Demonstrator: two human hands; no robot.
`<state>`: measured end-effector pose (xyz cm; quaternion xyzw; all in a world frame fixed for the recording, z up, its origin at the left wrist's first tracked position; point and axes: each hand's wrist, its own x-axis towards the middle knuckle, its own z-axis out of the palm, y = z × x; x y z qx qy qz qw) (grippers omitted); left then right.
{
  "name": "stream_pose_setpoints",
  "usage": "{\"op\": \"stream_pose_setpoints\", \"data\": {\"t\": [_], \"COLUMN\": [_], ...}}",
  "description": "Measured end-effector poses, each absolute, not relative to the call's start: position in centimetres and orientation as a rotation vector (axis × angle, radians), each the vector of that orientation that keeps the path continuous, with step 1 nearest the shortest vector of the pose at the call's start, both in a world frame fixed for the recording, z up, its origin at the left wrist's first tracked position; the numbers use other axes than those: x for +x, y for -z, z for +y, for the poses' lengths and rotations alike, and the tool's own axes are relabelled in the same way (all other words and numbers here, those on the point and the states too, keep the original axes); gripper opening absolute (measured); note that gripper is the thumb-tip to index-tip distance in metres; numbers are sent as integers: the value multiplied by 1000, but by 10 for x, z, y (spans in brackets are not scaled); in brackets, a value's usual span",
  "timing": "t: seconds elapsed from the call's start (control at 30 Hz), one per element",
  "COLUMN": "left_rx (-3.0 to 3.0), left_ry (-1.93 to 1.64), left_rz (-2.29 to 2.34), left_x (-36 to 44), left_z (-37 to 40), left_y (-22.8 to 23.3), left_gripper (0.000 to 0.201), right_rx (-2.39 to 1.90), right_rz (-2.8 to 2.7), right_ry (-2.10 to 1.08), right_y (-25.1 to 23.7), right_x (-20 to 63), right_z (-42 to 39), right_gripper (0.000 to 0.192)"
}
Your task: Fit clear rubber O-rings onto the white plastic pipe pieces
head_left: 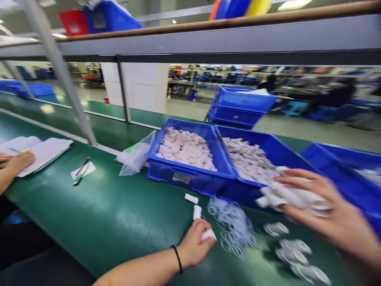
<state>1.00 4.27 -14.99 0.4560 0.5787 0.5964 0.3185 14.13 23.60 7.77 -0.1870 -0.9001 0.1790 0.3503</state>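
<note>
In the head view, the left hand (193, 244) is pinching one white cylinder (208, 235) low at the counter (119, 214), probably steadying it. The right hand (336, 204) is spreading its fingers around bunched white tubes (297, 195) by the blue bin (248, 192) — seemingly cradling several at once. Translucent rings (233, 228) are lying between — presumably within both hands' reach.

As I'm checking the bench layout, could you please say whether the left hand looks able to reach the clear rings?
Probably yes: the left hand is just beside the clear rings, and nothing appears to stand between them, though it already holds a white piece.
</note>
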Motion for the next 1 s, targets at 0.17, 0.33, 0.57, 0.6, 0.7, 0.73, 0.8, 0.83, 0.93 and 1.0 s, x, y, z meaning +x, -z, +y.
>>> {"op": "stream_pose_setpoints", "data": {"t": [0.17,0.33,0.57,0.6,0.7,0.73,0.8,0.83,0.93,1.0], "left_rx": [987,664,648,650,646,647,660,670,688,689], "left_ry": [-1630,-1787,-1767,-1759,-1754,-1757,-1754,-1750,-1733,-1728], "left_rz": [1500,1415,1393,1406,1434,1437,1441,1445,1462,1464], "left_x": [0,0,-2,-2,-2,-2,-2,-2,-3,-4], "left_z": [40,41,42,42,42,43,43,43,44,45], "left_y": [136,136,134,133,132,132,134,135,138,139], "left_gripper": [37,45,47,47,48,48,47,46,44,43], "right_rx": [-637,-651,-585,-579,-606,-624,-654,-663,-667,-653], "right_rz": [-2388,-2503,-2580,-2585,-2593,-2587,-2564,-2550,-2515,-2497], "right_ry": [-789,-725,-497,-474,-423,-410,-394,-396,-429,-446], "right_y": [10,72,92,95,105,107,111,113,115,117], "right_x": [132,102,87,85,84,84,84,85,90,93], "right_z": [193,167,171,172,172,172,170,168,166,164], "right_gripper": [35,40,46,48,52,53,54,55,57,58]}}
